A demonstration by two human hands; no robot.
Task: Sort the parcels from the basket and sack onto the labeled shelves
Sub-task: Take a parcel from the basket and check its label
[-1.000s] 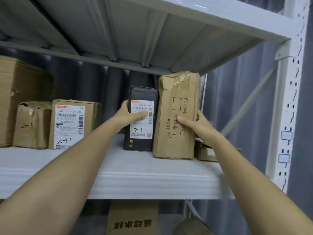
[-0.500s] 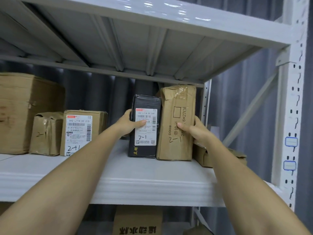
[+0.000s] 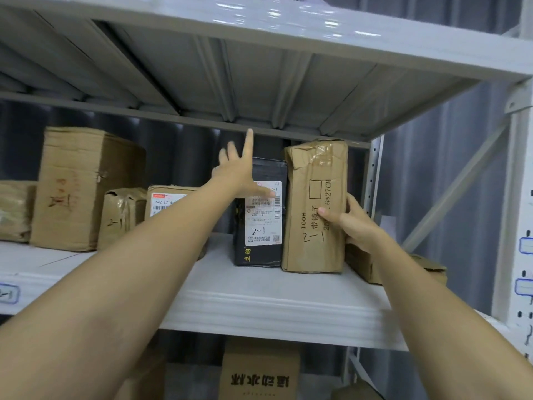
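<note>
Tall brown tape-wrapped cardboard parcel [image 3: 315, 206] stands upright on white metal shelf [image 3: 259, 295], long axis vertical, handwritten "2-1" face toward camera. Right hand [image 3: 350, 223] grips its right edge. Touching its left side: black wrapped parcel [image 3: 261, 215], also upright. Left hand [image 3: 240, 174] released, fingers spread, in front of the black one. Placement looks nearly done; basket and sack unseen, remainder unknown.

The tall parcel [image 3: 315, 209] is brown with black writing. At its nine o'clock, the black parcel [image 3: 261, 212] has a white label. The shelf [image 3: 259, 298] is white.
</note>
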